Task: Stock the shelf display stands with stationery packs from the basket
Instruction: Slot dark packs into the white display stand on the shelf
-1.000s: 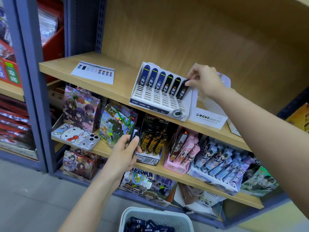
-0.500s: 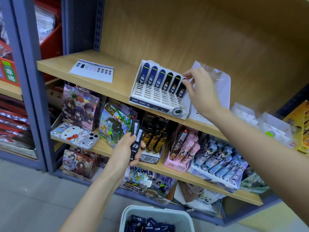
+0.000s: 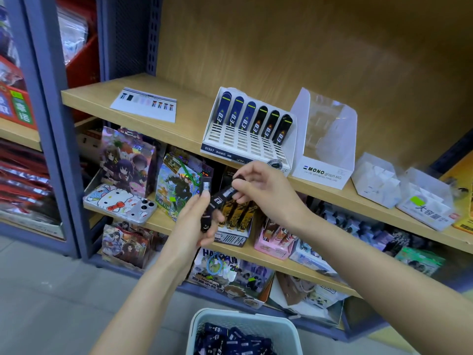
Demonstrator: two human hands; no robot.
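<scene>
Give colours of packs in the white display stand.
Three columns of dark blue packs, three black, in the display stand; head view.

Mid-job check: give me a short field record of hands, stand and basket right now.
left hand: grips a bunch of dark lead packs
right hand: pinches the top end of one pack in that bunch
display stand: white, on upper shelf; back row has six packs, three blue, three black
basket: bottom of view, more packs inside
right of stand: MONO graph box
</scene>
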